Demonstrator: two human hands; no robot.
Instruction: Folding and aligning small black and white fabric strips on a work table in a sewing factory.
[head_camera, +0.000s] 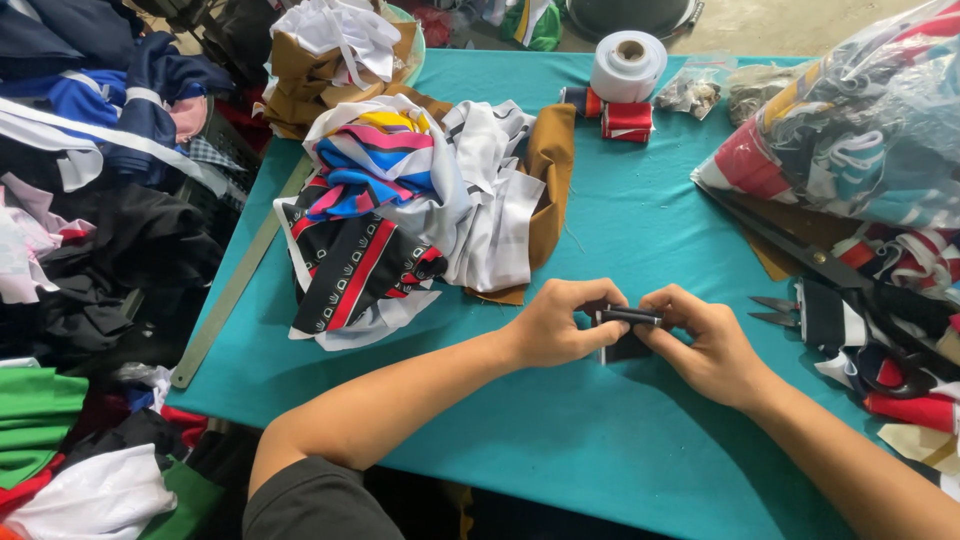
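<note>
Both hands meet over the middle of a teal table (620, 430). My left hand (556, 325) and my right hand (702, 342) pinch a small black piece of fabric (628, 334) between their fingertips, folding its top edge into a narrow roll. The lower part of the piece lies flat on the table under my fingers. A pile of cut fabric pieces (400, 215), white, brown, black-and-red and bright striped, lies just beyond my left hand.
Large black scissors (800, 255) and small snips (775, 310) lie to the right, beside more fabric scraps. A clear bag of fabric (860, 120) fills the right rear. A white tape roll (628, 64) and red-striped pieces (626, 120) sit at the back. Clothing heaps (90, 200) crowd the left.
</note>
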